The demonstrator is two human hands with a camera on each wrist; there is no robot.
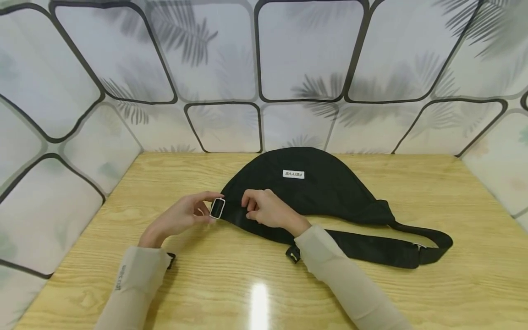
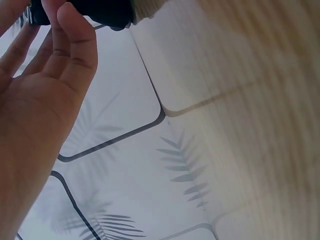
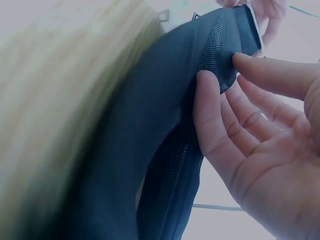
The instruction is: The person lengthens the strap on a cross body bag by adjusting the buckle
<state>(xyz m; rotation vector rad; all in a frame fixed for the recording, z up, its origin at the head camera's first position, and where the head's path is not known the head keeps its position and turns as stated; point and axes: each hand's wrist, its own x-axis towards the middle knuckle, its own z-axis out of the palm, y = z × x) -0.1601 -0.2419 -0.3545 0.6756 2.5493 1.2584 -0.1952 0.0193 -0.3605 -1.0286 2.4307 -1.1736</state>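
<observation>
A black waist bag point(image 1: 305, 192) with a small white label lies on the table, its rounded edge toward the back wall. At its left end, my left hand point(image 1: 181, 217) pinches a silver rectangular strap buckle point(image 1: 217, 208) between thumb and fingers. Just right of it, my right hand point(image 1: 270, 210) holds the black strap point(image 1: 235, 214); the right wrist view shows the thumb and index finger pinching the strap point(image 3: 212, 47) close to the buckle. In the left wrist view, only a dark piece of the bag point(image 2: 110, 12) shows beyond the left fingers.
The rest of the strap point(image 1: 375, 247) runs right under the right forearm and loops back to the bag's right end. A black plastic clip point(image 1: 293, 254) lies by the right sleeve. The wood-grain table point(image 1: 206, 293) meets patterned white walls point(image 1: 309, 50) at the back and sides.
</observation>
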